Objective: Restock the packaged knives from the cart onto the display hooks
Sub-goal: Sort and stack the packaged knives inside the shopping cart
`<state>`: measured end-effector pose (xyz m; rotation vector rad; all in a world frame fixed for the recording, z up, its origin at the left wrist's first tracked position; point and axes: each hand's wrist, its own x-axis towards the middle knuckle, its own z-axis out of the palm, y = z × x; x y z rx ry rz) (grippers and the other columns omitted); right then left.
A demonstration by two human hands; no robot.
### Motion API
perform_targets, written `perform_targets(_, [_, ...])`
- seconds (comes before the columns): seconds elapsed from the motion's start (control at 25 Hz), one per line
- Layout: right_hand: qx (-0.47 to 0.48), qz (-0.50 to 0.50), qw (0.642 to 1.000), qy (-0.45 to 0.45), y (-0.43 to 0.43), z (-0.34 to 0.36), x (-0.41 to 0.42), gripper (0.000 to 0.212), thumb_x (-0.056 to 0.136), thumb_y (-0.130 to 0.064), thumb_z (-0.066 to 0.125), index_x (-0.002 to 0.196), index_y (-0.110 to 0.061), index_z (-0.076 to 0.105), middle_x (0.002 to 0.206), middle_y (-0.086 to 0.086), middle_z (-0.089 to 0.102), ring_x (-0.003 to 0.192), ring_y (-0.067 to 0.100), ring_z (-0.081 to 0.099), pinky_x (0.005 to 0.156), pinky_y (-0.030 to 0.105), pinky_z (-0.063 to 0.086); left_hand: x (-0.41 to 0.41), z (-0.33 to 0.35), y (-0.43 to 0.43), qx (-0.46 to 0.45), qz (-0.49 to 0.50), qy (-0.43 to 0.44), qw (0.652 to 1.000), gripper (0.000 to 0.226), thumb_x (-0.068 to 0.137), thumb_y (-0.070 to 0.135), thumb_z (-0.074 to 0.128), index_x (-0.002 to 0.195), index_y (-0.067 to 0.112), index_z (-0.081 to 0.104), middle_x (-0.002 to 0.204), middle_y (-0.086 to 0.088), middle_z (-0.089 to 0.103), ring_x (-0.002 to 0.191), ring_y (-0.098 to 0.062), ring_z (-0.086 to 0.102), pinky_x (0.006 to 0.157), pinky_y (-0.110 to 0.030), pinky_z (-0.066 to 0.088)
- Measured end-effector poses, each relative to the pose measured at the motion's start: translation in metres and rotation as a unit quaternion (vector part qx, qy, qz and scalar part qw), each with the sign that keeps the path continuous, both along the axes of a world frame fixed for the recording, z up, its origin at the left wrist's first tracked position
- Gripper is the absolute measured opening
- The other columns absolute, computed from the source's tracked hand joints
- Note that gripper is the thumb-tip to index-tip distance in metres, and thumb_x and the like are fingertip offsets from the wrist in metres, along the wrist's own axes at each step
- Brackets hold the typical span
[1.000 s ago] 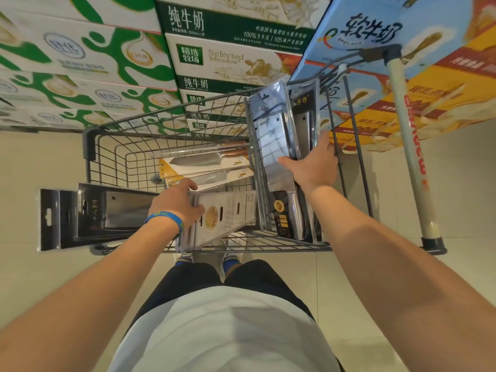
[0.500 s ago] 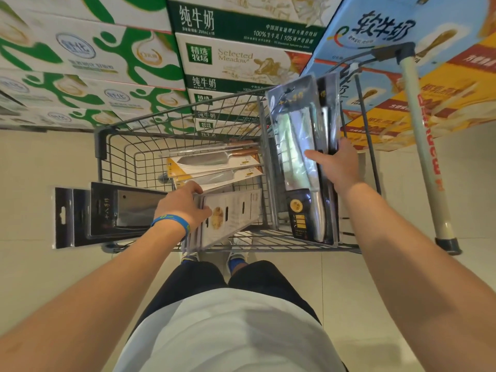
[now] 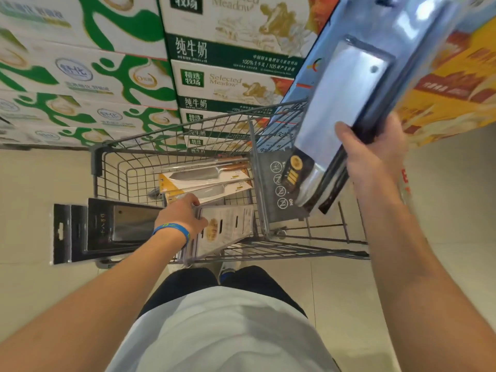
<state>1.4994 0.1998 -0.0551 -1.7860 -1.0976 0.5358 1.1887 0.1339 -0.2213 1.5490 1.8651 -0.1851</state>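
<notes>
The right hand (image 3: 375, 162) is raised above the right side of the grey wire shopping cart (image 3: 97, 159) and grips a stack of black-carded, clear-blister cleaver packs (image 3: 346, 103). The thumb lies across the front blister and the fingers wrap behind. The stack tilts up and to the right, its lower end hanging over the cart's grey plastic seat flap with white warning icons (image 3: 276, 183). How many packs it holds cannot be told, though several card edges show beside the palm.

The left hand (image 3: 179, 216), with a blue wristband (image 3: 171, 229) at the wrist, is well apart from the right. It clasps a second stack lying flat across the cart's near left corner, fingers curled over the far edge. The black packaged cleavers (image 3: 120, 224) in this stack stick out past the cart's left side, with 2 hang-tab ends showing. The white card backs with dark slots (image 3: 228, 226) point to the right inside the basket.

Deeper in the basket, just beyond the left fingers, lie 2 wooden-handled knives on yellow-and-white cards (image 3: 204, 174), stacked at a slight angle.

Behind the cart stand green-and-white milk cartons (image 3: 80, 76), dark green pure-milk cartons (image 3: 228, 84) and yellow-orange cartons (image 3: 442, 98) on a beige tiled floor (image 3: 40, 178).
</notes>
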Motion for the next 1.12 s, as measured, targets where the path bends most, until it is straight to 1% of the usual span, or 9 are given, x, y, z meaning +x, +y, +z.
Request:
perform_targets(0.08, [-0.014, 0.032, 0.999, -0.038, 0.005, 0.011, -0.024, 0.032, 0.079, -0.028, 0.084, 0.097, -0.036, 0.059, 0.091, -0.019, 0.071, 0.088, -0.006, 0.068, 0.072, 0.014, 0.056, 0.003, 0.005, 0.003, -0.014, -0.030, 0.001, 0.999, 0.040, 0.083, 0.038, 0.069, 0.117, 0.028, 0.051, 0.098, 0.004, 0.063, 0.077, -0.021, 0.059, 0.064, -0.029, 0.048])
perform_targets(0.2, [0.001, 0.065, 0.996, -0.068, 0.002, 0.025, -0.050, 0.028, 0.083, -0.025, 0.082, 0.099, -0.024, 0.058, 0.092, -0.006, 0.068, 0.085, 0.010, 0.066, 0.073, 0.030, 0.057, 0.005, 0.007, 0.004, -0.027, -0.045, -0.008, 0.999, 0.038, 0.085, 0.038, 0.067, 0.117, 0.028, 0.050, 0.108, 0.002, 0.064, 0.086, -0.022, 0.061, 0.070, -0.033, 0.054])
perform_targets(0.36, [0.121, 0.083, 0.988, -0.049, 0.004, 0.080, -0.084, 0.030, 0.081, -0.026, 0.083, 0.092, -0.036, 0.056, 0.083, -0.019, 0.066, 0.078, -0.007, 0.064, 0.069, 0.014, 0.051, 0.001, 0.005, 0.003, -0.049, -0.035, -0.009, 0.998, 0.034, 0.088, 0.039, 0.064, 0.117, 0.029, 0.048, 0.107, 0.002, 0.063, 0.083, -0.020, 0.062, 0.069, -0.033, 0.056])
perform_targets(0.56, [0.241, 0.116, 0.963, 0.037, 0.011, 0.146, -0.133, 0.028, 0.080, -0.027, 0.084, 0.092, -0.032, 0.059, 0.087, -0.016, 0.074, 0.081, 0.005, 0.071, 0.071, 0.024, 0.058, -0.004, 0.009, 0.005, -0.058, -0.044, -0.023, 0.997, 0.033, 0.088, 0.041, 0.063, 0.115, 0.028, 0.049, 0.112, 0.001, 0.065, 0.086, -0.020, 0.062, 0.073, -0.033, 0.055])
perform_targets(0.68, [0.156, 0.164, 0.971, 0.075, 0.010, 0.124, -0.163, 0.028, 0.079, -0.025, 0.086, 0.099, -0.027, 0.066, 0.095, -0.001, 0.076, 0.088, 0.013, 0.074, 0.076, 0.030, 0.061, -0.011, 0.014, 0.005, -0.045, -0.069, -0.024, 0.996, 0.038, 0.086, 0.043, 0.064, 0.117, 0.027, 0.052, 0.112, 0.001, 0.066, 0.089, -0.021, 0.060, 0.075, -0.032, 0.051])
perform_targets(0.84, [-0.013, 0.195, 0.980, 0.042, -0.039, 0.036, -0.195, 0.026, 0.076, -0.033, 0.081, 0.093, -0.025, 0.064, 0.082, -0.006, 0.071, 0.077, 0.013, 0.069, 0.068, 0.035, 0.057, -0.020, 0.015, 0.008, -0.040, -0.061, -0.028, 0.997, 0.038, 0.082, 0.043, 0.066, 0.115, 0.025, 0.057, 0.104, 0.001, 0.065, 0.084, -0.022, 0.057, 0.069, -0.030, 0.046])
perform_targets(0.96, [-0.048, 0.228, 0.973, -0.003, -0.088, -0.028, -0.204, 0.030, 0.078, -0.024, 0.075, 0.104, -0.038, 0.069, 0.082, -0.022, 0.061, 0.073, -0.005, 0.058, 0.065, 0.005, 0.041, -0.032, 0.010, 0.011, -0.047, -0.055, -0.028, 0.997, 0.033, 0.086, 0.039, 0.061, 0.115, 0.023, 0.060, 0.113, -0.005, 0.067, 0.096, -0.026, 0.062, 0.074, -0.032, 0.048])
perform_targets(1.04, [-0.100, 0.261, 0.959, -0.053, -0.116, -0.067, -0.200, 0.046, 0.081, -0.017, 0.071, 0.126, -0.024, 0.073, 0.092, -0.020, 0.057, 0.079, -0.002, 0.055, 0.072, 0.002, 0.037, -0.039, 0.006, 0.010, -0.067, -0.068, -0.014, 0.995, 0.032, 0.097, 0.025, 0.053, 0.127, 0.013, 0.057, 0.127, -0.012, 0.063, 0.112, -0.031, 0.059, 0.093, -0.037, 0.049])
perform_targets(1.12, [-0.155, 0.268, 0.946, -0.099, -0.132, -0.101, -0.190, 0.049, 0.084, -0.011, 0.076, 0.133, -0.014, 0.069, 0.108, -0.003, 0.066, 0.096, 0.011, 0.063, 0.083, 0.006, 0.041, -0.043, 0.004, 0.011, -0.063, -0.037, -0.014, 0.997, 0.026, 0.100, 0.009, 0.047, 0.122, 0.001, 0.058, 0.128, -0.020, 0.061, 0.116, -0.035, 0.058, 0.098, -0.038, 0.047])
